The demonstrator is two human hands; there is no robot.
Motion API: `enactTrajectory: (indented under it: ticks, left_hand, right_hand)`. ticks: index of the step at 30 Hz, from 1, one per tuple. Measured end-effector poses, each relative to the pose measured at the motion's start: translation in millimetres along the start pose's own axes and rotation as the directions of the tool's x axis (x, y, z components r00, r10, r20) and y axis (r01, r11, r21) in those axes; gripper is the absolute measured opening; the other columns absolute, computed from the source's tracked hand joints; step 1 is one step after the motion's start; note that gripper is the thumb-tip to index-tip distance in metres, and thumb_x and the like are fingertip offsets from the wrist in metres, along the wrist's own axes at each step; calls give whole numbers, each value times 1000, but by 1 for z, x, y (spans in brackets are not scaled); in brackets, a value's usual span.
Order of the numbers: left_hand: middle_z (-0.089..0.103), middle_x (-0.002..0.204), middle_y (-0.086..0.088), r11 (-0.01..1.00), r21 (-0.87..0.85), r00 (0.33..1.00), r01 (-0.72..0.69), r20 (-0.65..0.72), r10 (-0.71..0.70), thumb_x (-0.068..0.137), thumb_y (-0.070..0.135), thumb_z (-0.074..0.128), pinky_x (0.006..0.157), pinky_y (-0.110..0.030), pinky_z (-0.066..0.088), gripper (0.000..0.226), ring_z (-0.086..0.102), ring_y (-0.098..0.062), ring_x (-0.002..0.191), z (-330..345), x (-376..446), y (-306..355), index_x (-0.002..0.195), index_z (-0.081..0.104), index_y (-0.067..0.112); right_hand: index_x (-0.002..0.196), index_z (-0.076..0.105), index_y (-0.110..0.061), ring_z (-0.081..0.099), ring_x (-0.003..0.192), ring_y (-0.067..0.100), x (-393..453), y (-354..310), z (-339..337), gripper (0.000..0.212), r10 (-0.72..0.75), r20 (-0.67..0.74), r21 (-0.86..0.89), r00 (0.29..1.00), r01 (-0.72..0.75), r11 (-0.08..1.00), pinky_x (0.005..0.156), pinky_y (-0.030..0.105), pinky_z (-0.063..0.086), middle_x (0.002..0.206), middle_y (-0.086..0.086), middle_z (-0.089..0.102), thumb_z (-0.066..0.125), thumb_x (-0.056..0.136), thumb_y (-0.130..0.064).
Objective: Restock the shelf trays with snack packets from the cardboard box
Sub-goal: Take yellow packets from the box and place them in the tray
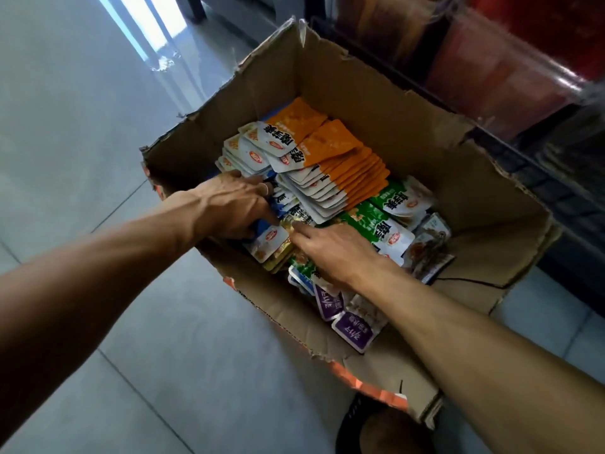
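Cardboard box (386, 103) open, flaps torn. Your left hand (229, 208) sits just below the fanned orange packets (347, 162); green packets (376, 221) just above your right hand (330, 250), purple packets (350, 326) below it.

Orange/white pkts (330, 158), brown cardboard box (386, 103)

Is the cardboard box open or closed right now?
Open: the cardboard box has its flaps up and torn, with snack packets exposed inside.

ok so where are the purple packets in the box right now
In the head view the purple packets lie at the near edge of the cardboard box, just under the right forearm, nearer the camera than the green packets and the right hand.
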State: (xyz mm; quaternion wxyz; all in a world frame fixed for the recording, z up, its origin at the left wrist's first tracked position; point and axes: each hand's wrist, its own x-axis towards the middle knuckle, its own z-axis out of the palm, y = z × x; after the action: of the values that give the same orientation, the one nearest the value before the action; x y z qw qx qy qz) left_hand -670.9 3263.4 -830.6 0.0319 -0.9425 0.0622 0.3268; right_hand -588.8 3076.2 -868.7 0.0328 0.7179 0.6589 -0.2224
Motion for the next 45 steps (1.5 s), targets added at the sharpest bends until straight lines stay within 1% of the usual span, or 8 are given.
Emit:
enactTrajectory:
  ticks: [2,7,12,24,30,34,39,45]
  left_hand:
    - [44,127,6,999,-41,1000,12,-2,-12,91,47,58,94,-36,41,53,40,-18,126,-1,0,0,140,40,54]
    - [40,132,6,995,-100,999,21,43,-16,89,46,61,97,-38,41,54,36,-19,129,4,-3,-1,139,41,54]
    - [39,133,7,981,-193,999,35,38,-28,87,46,65,98,-39,45,54,36,-17,128,12,-11,-4,138,46,50]
    - [49,121,7,940,-333,997,73,18,-71,89,40,64,92,-38,50,31,46,-13,116,5,-8,-2,120,66,39]
    - [62,109,3,891,-443,978,99,-121,-169,94,38,57,75,-34,53,28,61,-17,98,-9,-11,13,120,66,32]
    - [61,75,1,697,-717,938,-20,-254,-234,100,30,49,61,-34,41,27,60,-15,68,-38,-13,53,85,60,11]
    - [73,102,-10,117,-993,985,1,-19,-174,97,51,49,85,-41,57,42,71,-24,94,-71,-27,89,107,66,13]
    - [73,100,-5,-110,-987,947,-114,-74,-314,86,33,73,78,-36,59,26,72,-20,88,-108,-52,110,106,65,18]
  right_hand:
    - [130,47,-4,43,61,14,5,1,3,31,26,-54,-57,998,-29,998,52,27,39,127,11,55,46,99,-10]
    - [97,66,1,51,54,17,26,3,15,14,-12,-186,-88,983,-4,996,45,27,45,92,10,65,59,94,-10]
    - [69,64,0,31,39,10,25,16,20,13,-77,-338,-91,938,49,995,39,16,23,72,8,65,67,77,-10]
    - [85,65,-3,36,38,7,-39,42,0,28,-270,-268,-238,925,208,949,31,20,30,77,4,58,39,95,-3]
    - [85,63,-7,42,41,13,-71,51,-35,18,-254,-312,-308,916,155,939,34,25,32,78,6,57,49,94,-6]
    - [87,63,-7,50,46,19,-91,47,-62,4,-222,-416,-311,882,91,946,37,34,44,80,9,59,62,87,-3]
    - [94,61,-5,59,51,20,-125,44,-101,9,-136,-495,-224,858,25,974,39,32,48,101,15,62,68,88,-4]
    - [99,63,-5,64,62,18,-169,29,-131,16,21,-573,2,819,-24,1000,51,30,56,111,4,59,62,92,-20]
